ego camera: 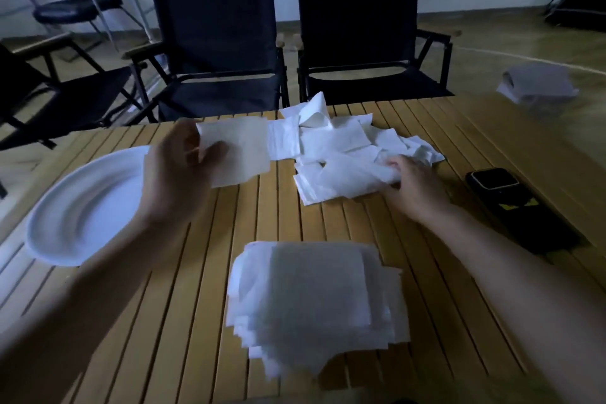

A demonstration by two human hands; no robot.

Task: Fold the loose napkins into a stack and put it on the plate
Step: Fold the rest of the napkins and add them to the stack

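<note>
A heap of loose white napkins (344, 144) lies at the far middle of the wooden slat table (196, 272). My left hand (178, 170) holds one folded napkin (242, 151) up above the table, just right of the white plate (85, 207), which has nothing on it. My right hand (413, 187) rests on the near right edge of the heap, fingers closed on a loose napkin (354, 177). A thick stack of folded napkins (314, 302) sits on the table close to me, between my forearms.
A black phone (501, 193) lies at the table's right edge. Another pile of white napkins (537, 82) sits far right. Two dark folding chairs (216, 43) stand behind the table, with a third at the left.
</note>
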